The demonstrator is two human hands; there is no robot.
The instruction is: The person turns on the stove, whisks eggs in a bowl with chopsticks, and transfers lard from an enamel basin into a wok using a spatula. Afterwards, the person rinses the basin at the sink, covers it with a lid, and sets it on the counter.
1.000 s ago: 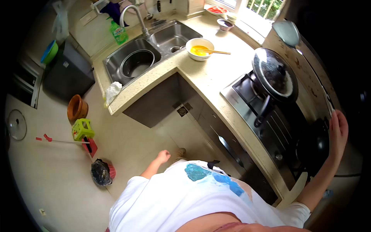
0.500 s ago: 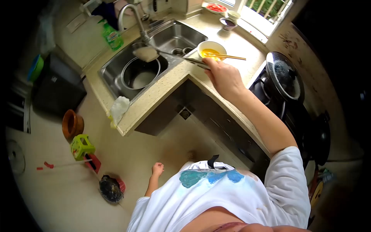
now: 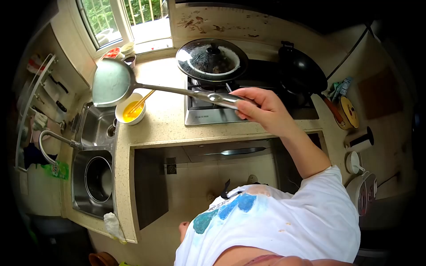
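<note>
My right hand [image 3: 262, 108] is closed around the handle of a metal wok spatula [image 3: 113, 82], held level above the counter. The blade points left, near the window side, and hides part of the counter behind it. Below the spatula's neck stands a white bowl [image 3: 119, 116] with yellow beaten egg and chopsticks [image 3: 144, 101] resting in it. Nearest my right hand is the gas stove [image 3: 208, 116], with a lidded wok [image 3: 212, 62] on its left burner. My left hand [image 3: 183, 229] hangs low beside my shirt, mostly hidden, and its fingers cannot be made out.
A steel double sink [image 3: 80, 177] holds a dark pot [image 3: 98, 179], with a faucet [image 3: 57, 137] alongside. Another black wok [image 3: 301, 66] sits at the stove's right. Small dishes [image 3: 113, 53] stand by the window. A cloth [image 3: 114, 226] lies over the counter's corner.
The view has turned right from the sink to the stove. My right hand has carried the spatula away from the sink, toward the stove. My left hand has become mostly hidden.
</note>
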